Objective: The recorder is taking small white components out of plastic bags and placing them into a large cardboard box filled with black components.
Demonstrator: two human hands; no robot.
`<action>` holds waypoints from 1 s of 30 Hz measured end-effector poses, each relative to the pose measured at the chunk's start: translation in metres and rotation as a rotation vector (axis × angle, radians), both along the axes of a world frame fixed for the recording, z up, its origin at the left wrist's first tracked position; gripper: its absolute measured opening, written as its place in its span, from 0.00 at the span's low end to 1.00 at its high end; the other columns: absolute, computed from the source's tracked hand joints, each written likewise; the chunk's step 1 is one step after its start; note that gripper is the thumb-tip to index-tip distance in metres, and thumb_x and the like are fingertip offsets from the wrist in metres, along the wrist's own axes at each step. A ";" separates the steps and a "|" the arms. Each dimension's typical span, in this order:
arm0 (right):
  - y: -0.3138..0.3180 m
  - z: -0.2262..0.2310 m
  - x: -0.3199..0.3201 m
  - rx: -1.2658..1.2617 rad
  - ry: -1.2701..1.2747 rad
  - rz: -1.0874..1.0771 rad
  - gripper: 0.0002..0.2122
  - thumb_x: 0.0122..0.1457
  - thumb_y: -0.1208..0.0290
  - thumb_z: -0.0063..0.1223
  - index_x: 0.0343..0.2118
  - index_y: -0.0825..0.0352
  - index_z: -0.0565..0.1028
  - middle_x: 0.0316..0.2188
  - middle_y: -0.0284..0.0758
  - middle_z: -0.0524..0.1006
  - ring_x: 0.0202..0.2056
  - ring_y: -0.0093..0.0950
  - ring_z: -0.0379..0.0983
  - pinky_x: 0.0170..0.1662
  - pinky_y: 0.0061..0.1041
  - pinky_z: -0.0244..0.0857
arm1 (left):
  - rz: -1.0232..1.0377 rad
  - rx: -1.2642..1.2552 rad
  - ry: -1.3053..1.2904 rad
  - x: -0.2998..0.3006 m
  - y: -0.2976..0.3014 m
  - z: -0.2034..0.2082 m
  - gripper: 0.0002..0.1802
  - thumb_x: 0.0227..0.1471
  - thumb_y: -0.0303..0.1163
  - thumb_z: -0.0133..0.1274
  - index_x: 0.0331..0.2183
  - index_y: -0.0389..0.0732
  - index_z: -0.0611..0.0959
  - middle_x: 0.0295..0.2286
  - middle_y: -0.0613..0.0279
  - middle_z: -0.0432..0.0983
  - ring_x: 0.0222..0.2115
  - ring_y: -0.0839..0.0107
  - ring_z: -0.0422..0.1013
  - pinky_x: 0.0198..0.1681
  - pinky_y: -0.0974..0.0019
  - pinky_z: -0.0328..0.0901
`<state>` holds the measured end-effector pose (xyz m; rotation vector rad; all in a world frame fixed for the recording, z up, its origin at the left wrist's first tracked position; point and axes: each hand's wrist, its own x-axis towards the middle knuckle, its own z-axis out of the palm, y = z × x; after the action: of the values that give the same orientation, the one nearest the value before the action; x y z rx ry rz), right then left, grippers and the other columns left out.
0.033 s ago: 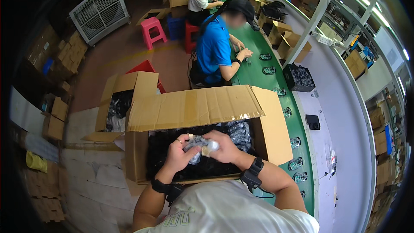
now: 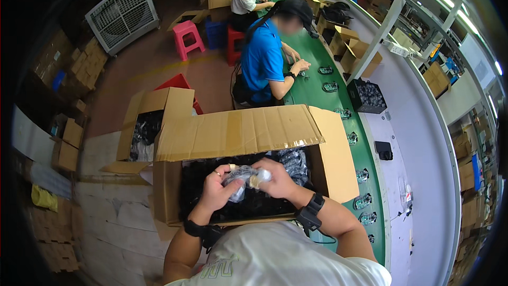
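Observation:
Over an open cardboard box (image 2: 233, 132), I hold a crinkled clear plastic bag (image 2: 244, 175) between both hands. My left hand (image 2: 214, 190) is closed on the bag's left side, thumb on top. The fingers of my right hand (image 2: 278, 181) are closed on its right end, where something whitish shows. What lies inside the bag cannot be made out. Below my hands, the box contains many black items and clear-wrapped pieces (image 2: 295, 164). Both wrists carry black straps.
To the right, a green conveyor belt (image 2: 317, 103) carries several small circuit-board parts (image 2: 363, 201). A person in blue (image 2: 262, 55) works beside it. A second open box (image 2: 129, 127) stands at left. Beyond are a pink stool (image 2: 186, 39) and a black bin (image 2: 366, 95).
My fingers have shifted slightly on the plastic bag, and more of it shows between my hands. Nothing else visibly differs.

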<state>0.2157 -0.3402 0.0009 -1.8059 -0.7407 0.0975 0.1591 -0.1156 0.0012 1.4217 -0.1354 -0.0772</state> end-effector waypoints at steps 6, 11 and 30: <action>-0.009 -0.004 0.016 0.261 0.528 -0.078 0.08 0.54 0.80 0.57 0.38 0.70 0.78 0.27 0.28 0.77 0.28 0.15 0.70 0.32 0.19 0.65 | 0.033 -0.045 -0.046 0.001 0.028 0.011 0.16 0.56 0.25 0.63 0.46 0.34 0.80 0.39 0.65 0.80 0.38 0.80 0.72 0.45 0.73 0.67; -0.011 0.003 0.017 0.341 0.554 -0.017 0.07 0.58 0.78 0.59 0.39 0.69 0.79 0.30 0.27 0.78 0.30 0.16 0.71 0.34 0.18 0.66 | 0.022 -0.224 0.067 -0.003 0.039 0.020 0.20 0.57 0.25 0.61 0.52 0.33 0.80 0.39 0.67 0.79 0.36 0.82 0.70 0.43 0.75 0.66; -0.018 0.008 0.015 0.125 0.098 0.007 0.10 0.47 0.81 0.58 0.35 0.69 0.80 0.40 0.41 0.78 0.43 0.34 0.76 0.49 0.30 0.68 | 0.155 0.453 -0.311 -0.011 0.040 0.033 0.06 0.55 0.26 0.62 0.33 0.32 0.87 0.22 0.59 0.75 0.24 0.70 0.71 0.29 0.69 0.65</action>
<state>0.2309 -0.3577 0.0085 -1.6676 -0.6690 0.1402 0.1483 -0.0757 0.0341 1.8861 -0.2758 0.2573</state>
